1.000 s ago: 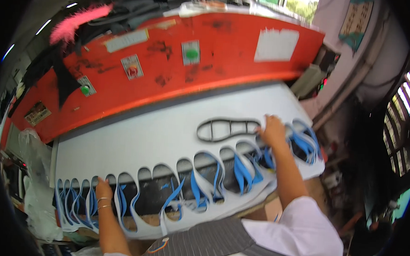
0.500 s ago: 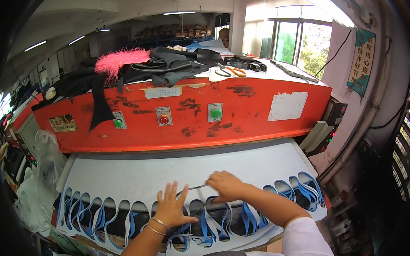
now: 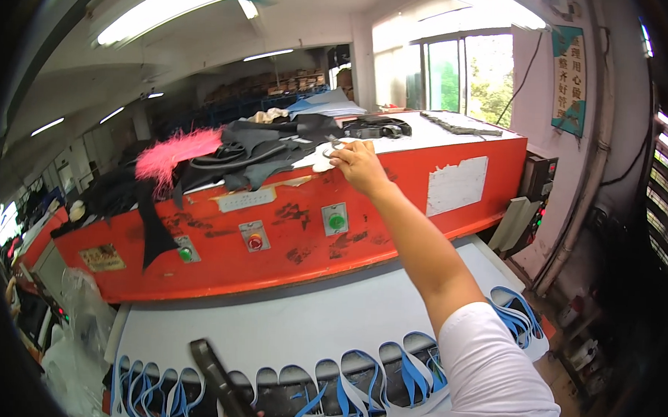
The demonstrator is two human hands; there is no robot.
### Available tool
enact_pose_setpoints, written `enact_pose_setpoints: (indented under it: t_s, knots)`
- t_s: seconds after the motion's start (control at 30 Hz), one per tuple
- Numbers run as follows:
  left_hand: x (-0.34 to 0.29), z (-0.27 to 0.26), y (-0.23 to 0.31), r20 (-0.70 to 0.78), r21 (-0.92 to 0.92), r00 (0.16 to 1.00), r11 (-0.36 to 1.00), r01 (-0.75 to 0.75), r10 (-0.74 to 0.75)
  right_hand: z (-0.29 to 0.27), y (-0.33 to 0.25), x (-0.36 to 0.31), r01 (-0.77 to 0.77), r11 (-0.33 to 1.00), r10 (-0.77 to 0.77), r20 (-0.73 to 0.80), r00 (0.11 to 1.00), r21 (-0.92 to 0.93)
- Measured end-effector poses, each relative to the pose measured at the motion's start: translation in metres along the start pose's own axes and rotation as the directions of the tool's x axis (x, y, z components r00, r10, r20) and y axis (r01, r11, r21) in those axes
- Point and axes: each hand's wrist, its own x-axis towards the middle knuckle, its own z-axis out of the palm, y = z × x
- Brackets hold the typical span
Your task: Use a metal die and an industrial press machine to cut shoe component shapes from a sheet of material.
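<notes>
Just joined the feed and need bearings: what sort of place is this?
Likely a footwear or leather cutting workshop: a big orange press with push buttons, a white sheet with sole-shaped cutouts, and dark material scraps piled on top.

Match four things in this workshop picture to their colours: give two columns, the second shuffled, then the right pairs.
Things:
1. Press head
2. Feathery tuft
3. Sleeve
4. Round button below the right hand

Colours:
A. white
B. green
C. orange-red
D. pink

Pairs: 1-C, 2-D, 3-A, 4-B
</notes>
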Motion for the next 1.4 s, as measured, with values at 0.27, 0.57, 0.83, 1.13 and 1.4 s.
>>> enact_pose_setpoints:
  t_s: [0.27, 0.57, 0.83, 1.13, 1.4]
  knots:
    - [-0.037, -0.073, 0.008, -0.031, -0.258, 0.997, 0.964, 0.055, -0.065, -0.067, 0.041, 0.038, 0.149, 0.967, -0.240, -0.538, 0.808, -0.206]
    - [-0.078, -0.090, -0.034, -0.176, -0.463, 0.981, 0.873, -0.155, 0.081, -0.090, 0.030, -0.026, -0.251, 0.639, 0.457, 0.096, 0.884, -0.728]
    - [-0.087, -0.034, -0.049, 0.061, -0.642, 0.990, 0.764, -0.057, 0.125, -0.055, -0.074, -0.002, 0.340, 0.764, -0.023, 0.504, 0.863, -0.548]
    - [-0.113, -0.052, -0.032, -0.005, -0.749, 0.988, 0.655, -0.104, 0.152, -0.163, 0.066, -0.020, 0.140, 0.977, -0.161, -0.126, 0.979, -0.162]
    - [-0.032, -0.070, 0.003, 0.245, -0.702, 0.962, 0.706, 0.092, 0.119, -0.076, -0.173, -0.247, -0.739, 0.189, 0.242, 0.698, 0.674, 0.647]
